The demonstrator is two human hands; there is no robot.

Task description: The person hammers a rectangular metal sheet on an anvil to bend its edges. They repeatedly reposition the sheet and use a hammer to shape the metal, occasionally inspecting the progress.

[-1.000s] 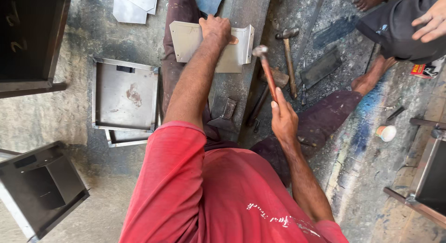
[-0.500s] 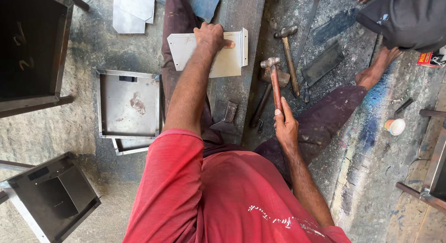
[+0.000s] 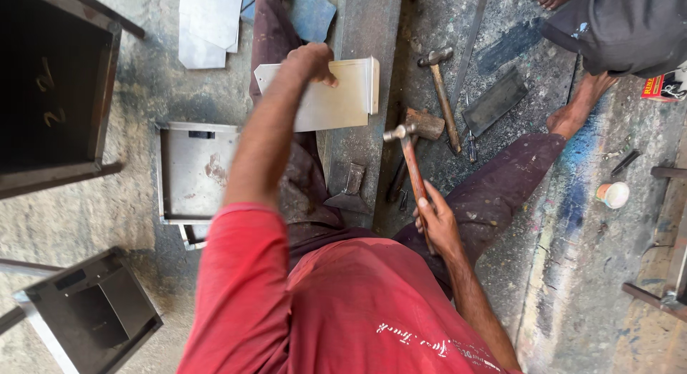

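A: Left hand [image 3: 309, 61]?
B: Fingers curled down, pressing on the top edge of a pale folded metal sheet [image 3: 336, 95]. The sheet lies across a steel beam [image 3: 365, 31] just beneath that hand, its bent lip on the side toward the hammer.

A: Right hand [image 3: 438, 227]?
B: Closed tight around the wooden handle of a hammer [image 3: 408, 159]. The head sits beyond the knuckles, just off the sheet's lower corner, not touching it.

A: Around them?
B: A second hammer [image 3: 440, 84] lies farther out past the right hand. An open metal tray [image 3: 187, 172] rests outside the left forearm. Another person's bare foot [image 3: 572, 116] lies beyond the right hand, and a small cup [image 3: 612, 194] sits out past it.
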